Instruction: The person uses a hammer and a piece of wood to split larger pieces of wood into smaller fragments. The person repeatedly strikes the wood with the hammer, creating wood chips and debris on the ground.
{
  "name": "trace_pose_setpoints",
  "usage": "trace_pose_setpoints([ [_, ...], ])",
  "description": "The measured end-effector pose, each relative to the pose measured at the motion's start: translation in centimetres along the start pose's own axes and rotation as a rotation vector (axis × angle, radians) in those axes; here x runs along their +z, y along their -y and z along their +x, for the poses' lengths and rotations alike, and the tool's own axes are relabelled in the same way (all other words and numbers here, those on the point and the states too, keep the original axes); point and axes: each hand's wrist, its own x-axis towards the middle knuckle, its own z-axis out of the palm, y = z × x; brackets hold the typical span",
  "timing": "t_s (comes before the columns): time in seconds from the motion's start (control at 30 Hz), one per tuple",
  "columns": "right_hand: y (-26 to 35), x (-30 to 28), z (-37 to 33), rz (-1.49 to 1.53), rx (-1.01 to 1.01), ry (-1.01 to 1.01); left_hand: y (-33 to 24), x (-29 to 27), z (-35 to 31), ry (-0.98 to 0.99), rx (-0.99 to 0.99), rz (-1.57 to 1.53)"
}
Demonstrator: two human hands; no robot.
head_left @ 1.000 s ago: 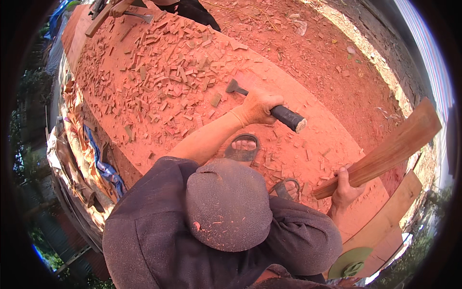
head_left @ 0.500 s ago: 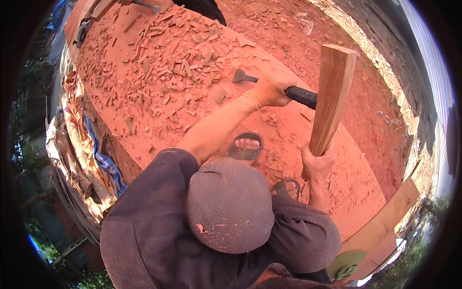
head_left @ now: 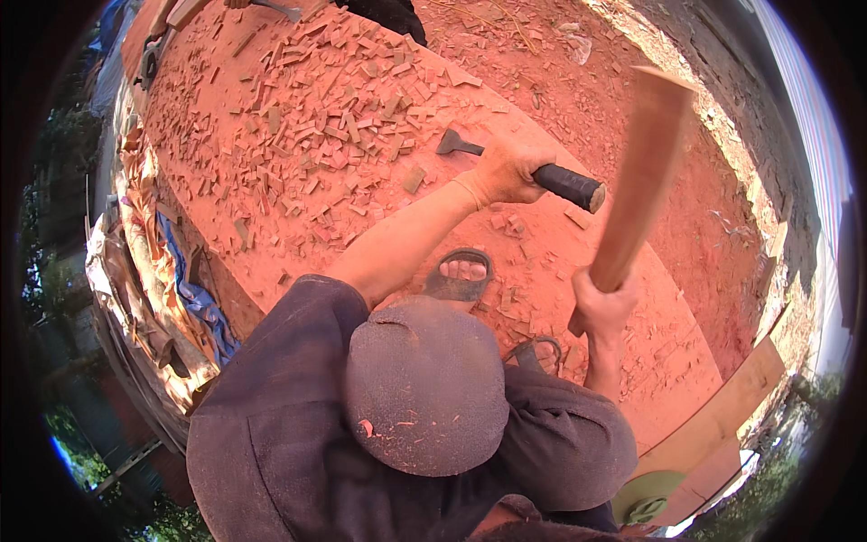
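Nearest the camera, a grey cap (head_left: 424,397) and dark jacket (head_left: 271,452) fill the lower frame, with two sandalled feet (head_left: 462,274) just beyond on the red wood. Right hand (head_left: 601,303), just right of the feet: fingers wrapped tight round the lower end of a wooden mallet (head_left: 637,172), which rises almost upright from the fist, its head blurred above. Left hand (head_left: 506,170), farther out: fingers clamped round the middle of a chisel (head_left: 519,164); the black grip end juts out to the right of the knuckles and the flared blade sits to their left, its edge down on the big red timber (head_left: 271,181) among loose chips (head_left: 343,117). Step in hand, as I judge it: chopping wood away, mallet cocked at the top of the swing. Next move calls for a drop of the mallet squarely onto the black grip end, clear of the left knuckles, with the blade held steady at its angle. Beyond the fingers, chips thicken across the timber; at the far top edge another person's tool and sleeve (head_left: 379,9) show. Against the frame a second ago: the mallet then lay low and slanted out to the right; half a second ago it was rising; the chisel hand has barely shifted.
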Motion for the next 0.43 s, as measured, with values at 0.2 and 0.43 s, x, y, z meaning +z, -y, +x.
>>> trace_pose_setpoints([
  [0.2, 0.0, -5.0, -0.2, 0.247, -0.033, -0.053, 0.3, 0.8, 0.0, 0.022, 0.018, 0.024],
  [0.43, 5.7, -9.2, 1.9, 1.004, -0.372, -0.235, 0.8, 0.1, 0.3, 0.014, -0.004, 0.044],
])
